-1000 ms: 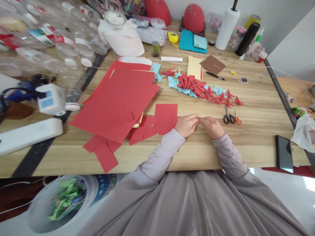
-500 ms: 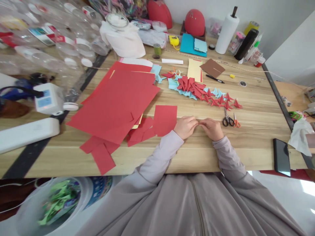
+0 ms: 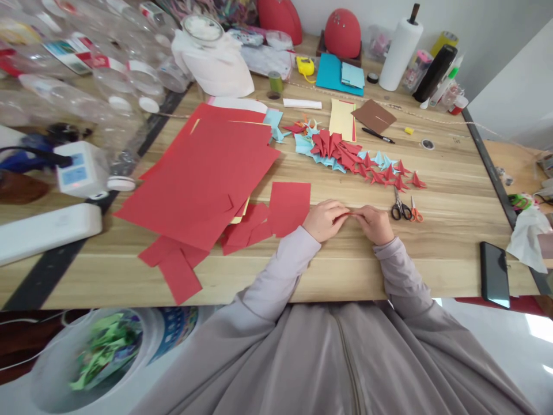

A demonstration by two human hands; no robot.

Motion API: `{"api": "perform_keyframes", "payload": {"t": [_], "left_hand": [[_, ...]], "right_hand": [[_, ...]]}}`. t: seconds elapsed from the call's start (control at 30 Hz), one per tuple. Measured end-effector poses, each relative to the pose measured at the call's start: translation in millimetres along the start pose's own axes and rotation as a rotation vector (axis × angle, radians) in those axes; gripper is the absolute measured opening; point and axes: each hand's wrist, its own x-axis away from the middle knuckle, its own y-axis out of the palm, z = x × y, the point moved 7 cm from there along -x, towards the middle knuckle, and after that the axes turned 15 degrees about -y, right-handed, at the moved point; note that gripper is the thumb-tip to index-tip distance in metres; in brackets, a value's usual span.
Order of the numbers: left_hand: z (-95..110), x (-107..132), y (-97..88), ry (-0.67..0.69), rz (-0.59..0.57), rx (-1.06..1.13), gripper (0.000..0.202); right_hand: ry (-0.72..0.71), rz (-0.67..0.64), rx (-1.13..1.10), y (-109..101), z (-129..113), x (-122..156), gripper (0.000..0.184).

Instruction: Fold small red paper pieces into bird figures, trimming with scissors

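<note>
Between my hands is a small, narrow piece of folded red paper (image 3: 351, 213), mostly covered by the fingers. My left hand (image 3: 326, 220) pinches its left end, and my right hand (image 3: 375, 223) pinches the right end. A red paper square (image 3: 289, 208) lies flat just left of my left hand. Beyond the hands, several folded red paper pieces (image 3: 330, 147) and pointed red and light blue paper figures (image 3: 389, 173) rest in a row. Black-handled scissors (image 3: 401, 211) and small orange scissors (image 3: 415, 213) lie right of my right hand.
Large red paper sheets (image 3: 203, 178) and red offcuts (image 3: 179, 276) cover the left of the table. Plastic bottles (image 3: 82, 104) crowd the far left, near a white power strip (image 3: 47, 233). A phone (image 3: 495, 274) lies at the right front edge. A scrap bin (image 3: 108, 357) stands below.
A little more of the red paper shows between my fingers, and my left fingers have shifted slightly. Both hands keep their pinch. The whole view has moved a little.
</note>
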Motion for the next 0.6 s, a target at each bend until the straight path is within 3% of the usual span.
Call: {"api": "perform_keyframes", "payload": {"t": [0.6], "left_hand": [[-18.3,-3.6,2.9,-0.259,-0.048,0.174,0.010]], "right_hand": [[0.038,0.043,-0.106,-2.0,-3.9,-3.7,0.016]]}}
